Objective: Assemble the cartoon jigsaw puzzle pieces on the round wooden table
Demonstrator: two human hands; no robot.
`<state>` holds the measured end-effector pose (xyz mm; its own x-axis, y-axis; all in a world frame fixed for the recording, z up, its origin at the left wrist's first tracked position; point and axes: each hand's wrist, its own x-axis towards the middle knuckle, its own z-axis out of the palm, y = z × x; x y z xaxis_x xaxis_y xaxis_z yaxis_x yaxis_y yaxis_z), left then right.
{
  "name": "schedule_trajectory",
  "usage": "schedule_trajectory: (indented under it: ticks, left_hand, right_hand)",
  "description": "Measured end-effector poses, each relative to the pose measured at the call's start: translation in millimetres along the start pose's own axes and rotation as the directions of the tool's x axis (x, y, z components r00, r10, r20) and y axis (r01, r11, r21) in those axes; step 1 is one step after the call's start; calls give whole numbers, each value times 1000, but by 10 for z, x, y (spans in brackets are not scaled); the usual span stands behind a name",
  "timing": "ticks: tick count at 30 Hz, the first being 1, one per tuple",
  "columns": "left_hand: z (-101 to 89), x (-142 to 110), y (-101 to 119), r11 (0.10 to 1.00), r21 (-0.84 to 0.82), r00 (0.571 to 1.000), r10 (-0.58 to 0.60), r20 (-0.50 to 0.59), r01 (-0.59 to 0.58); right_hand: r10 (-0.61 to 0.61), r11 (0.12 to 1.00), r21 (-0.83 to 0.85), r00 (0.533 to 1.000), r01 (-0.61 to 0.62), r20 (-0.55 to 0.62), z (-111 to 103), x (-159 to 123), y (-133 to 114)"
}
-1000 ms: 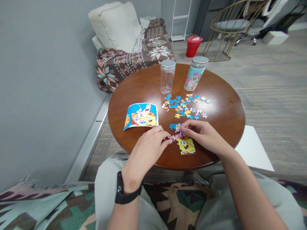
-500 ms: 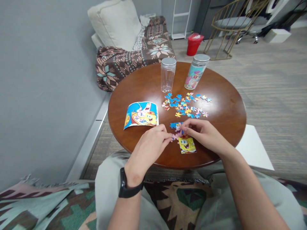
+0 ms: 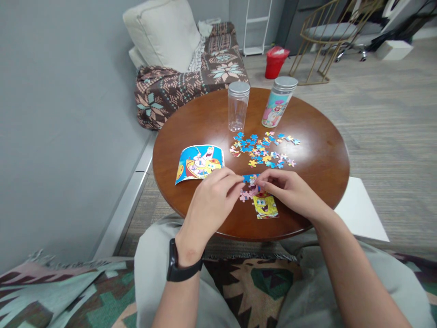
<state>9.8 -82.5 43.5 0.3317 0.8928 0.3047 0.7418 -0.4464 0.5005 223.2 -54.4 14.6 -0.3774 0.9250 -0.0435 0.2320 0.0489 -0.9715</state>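
Note:
A partly assembled cartoon puzzle [image 3: 262,204] lies near the front edge of the round wooden table [image 3: 317,132]. My left hand [image 3: 213,202] has its fingers pinched together at the puzzle's upper left, by the blue and pink pieces. My right hand [image 3: 290,191] is curled over the puzzle's top, fingertips pinching at the same spot. Whatever small piece they hold is hidden by the fingers. A heap of loose puzzle pieces [image 3: 262,150] is spread just beyond the hands. A printed reference picture [image 3: 200,164] lies to the left.
A clear jar [image 3: 238,106] and a picture-wrapped jar [image 3: 279,101], both with grey lids, stand at the table's back. A sofa with pillow [image 3: 167,32] and patterned blanket sits behind. A red bin [image 3: 275,61] and wire chair [image 3: 324,36] are further back. A white board [image 3: 362,209] lies right.
My left hand has risen from the puzzle's lower left to its upper left, fingers now meeting the right hand's fingertips. The right hand has stayed nearly in place.

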Motion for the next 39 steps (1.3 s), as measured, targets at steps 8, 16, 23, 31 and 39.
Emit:
schedule_trajectory:
  ticks: [8,16,23,31,39]
  left_hand:
    - [83,-91,-196,988,154,983,-25,183,-3]
    - [153,-73,-293,993,115,992,6,123,-20]
    - [274,-100,-324,987,112,992,123,-34,-118]
    - [244,-125,-335,990,48,991,131,-20,-130]
    - [201,-163,-301,995,-11,994,104,30,-104]
  right_hand:
    - [-18,1000,-14,1000,18,-1,19,1,-74]
    - [-29,997,-75,999,28,-13,8,14,-59]
    - [-29,999,-27,999,28,-46,32,15,-38]
    - [-80,996,-44,982,74,-171,32,-5,-6]
    - [-100,979,-195,976,62,-192,60,-78,16]
